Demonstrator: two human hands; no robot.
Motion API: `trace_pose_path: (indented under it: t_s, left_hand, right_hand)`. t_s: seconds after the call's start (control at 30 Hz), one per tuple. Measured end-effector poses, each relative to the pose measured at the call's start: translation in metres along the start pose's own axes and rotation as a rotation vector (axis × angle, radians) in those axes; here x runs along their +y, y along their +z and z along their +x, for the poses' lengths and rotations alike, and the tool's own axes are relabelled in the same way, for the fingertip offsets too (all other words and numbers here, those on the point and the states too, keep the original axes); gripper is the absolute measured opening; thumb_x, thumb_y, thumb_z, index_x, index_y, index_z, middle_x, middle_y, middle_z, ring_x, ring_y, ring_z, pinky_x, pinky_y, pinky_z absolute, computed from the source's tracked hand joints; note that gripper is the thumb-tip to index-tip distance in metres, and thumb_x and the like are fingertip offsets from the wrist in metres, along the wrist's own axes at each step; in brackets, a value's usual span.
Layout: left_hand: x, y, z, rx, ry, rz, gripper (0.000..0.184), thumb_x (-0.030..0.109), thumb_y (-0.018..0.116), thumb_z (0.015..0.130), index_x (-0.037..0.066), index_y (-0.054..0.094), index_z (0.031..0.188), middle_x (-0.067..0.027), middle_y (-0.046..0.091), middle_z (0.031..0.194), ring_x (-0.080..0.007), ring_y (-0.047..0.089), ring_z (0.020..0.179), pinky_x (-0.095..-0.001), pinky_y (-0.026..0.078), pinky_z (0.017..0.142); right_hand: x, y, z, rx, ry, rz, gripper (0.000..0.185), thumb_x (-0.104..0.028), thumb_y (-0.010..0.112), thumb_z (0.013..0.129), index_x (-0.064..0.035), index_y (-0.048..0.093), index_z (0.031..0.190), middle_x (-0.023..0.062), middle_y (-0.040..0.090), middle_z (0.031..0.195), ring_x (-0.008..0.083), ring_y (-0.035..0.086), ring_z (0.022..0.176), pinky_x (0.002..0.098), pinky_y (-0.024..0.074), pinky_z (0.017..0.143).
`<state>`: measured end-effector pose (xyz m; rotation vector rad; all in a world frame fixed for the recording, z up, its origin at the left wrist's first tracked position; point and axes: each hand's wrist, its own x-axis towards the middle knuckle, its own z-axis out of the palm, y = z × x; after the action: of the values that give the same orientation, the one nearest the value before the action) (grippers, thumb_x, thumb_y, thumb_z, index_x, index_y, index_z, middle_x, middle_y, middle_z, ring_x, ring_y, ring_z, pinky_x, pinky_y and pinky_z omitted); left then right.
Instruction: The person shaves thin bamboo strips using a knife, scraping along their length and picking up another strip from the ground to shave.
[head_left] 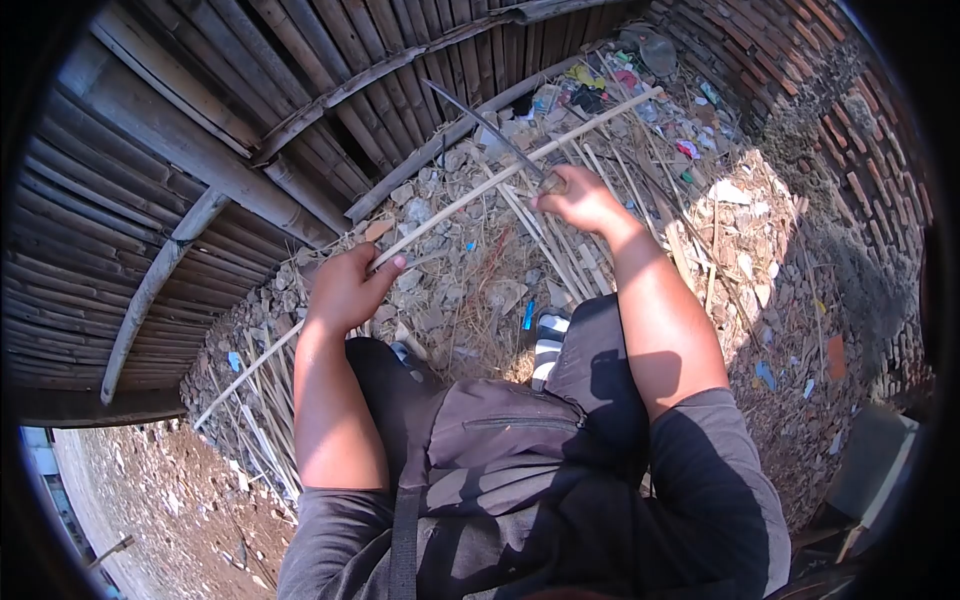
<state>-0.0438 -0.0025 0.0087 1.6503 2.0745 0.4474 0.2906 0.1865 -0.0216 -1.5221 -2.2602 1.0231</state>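
A long, pale bamboo strip runs slantwise across the head view, from lower left to upper right. My left hand is closed around it near its middle. In my right hand is a long-bladed knife, gripped by its handle, the blade pointing up and to the left. The blade crosses the strip just ahead of my right hand; whether they touch I cannot tell. Loose bamboo strips lie on the ground below my right hand, and more strips lie beside my left forearm.
A bamboo wall stands to the left and ahead, a brick wall to the right. Rubble and dry straw cover the ground, with coloured litter at the far corner. A dark bag rests on my lap.
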Motion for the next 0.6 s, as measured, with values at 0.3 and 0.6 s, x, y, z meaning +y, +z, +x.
trace_pose_path:
  t_s: [0.3, 0.6]
  left_hand:
    - [-0.005, 0.006, 0.003, 0.047, 0.043, -0.057, 0.056, 0.057, 0.072, 0.094, 0.001, 0.068, 0.092, -0.0166, 0.065, 0.07, -0.0327, 0.065, 0.066, -0.0456, 0.048, 0.064]
    - [-0.003, 0.004, 0.001, 0.033, 0.024, -0.031, 0.056, 0.057, 0.073, 0.093, 0.001, 0.067, 0.091, -0.0163, 0.066, 0.072, -0.034, 0.066, 0.069, -0.0455, 0.049, 0.065]
  right_hand:
    - [0.0, -0.005, -0.005, 0.188, 0.003, 0.034, 0.068, -0.041, 0.081, 0.083, 0.0, 0.064, 0.135, 0.0289, 0.067, 0.13, 0.0424, 0.063, 0.125, 0.043, 0.0484, 0.11]
    - [-0.014, 0.012, -0.007, 0.086, -0.087, -0.169, 0.072, -0.044, 0.079, 0.087, 0.0018, 0.061, 0.14, 0.0278, 0.063, 0.14, 0.0416, 0.059, 0.133, 0.0445, 0.0472, 0.112]
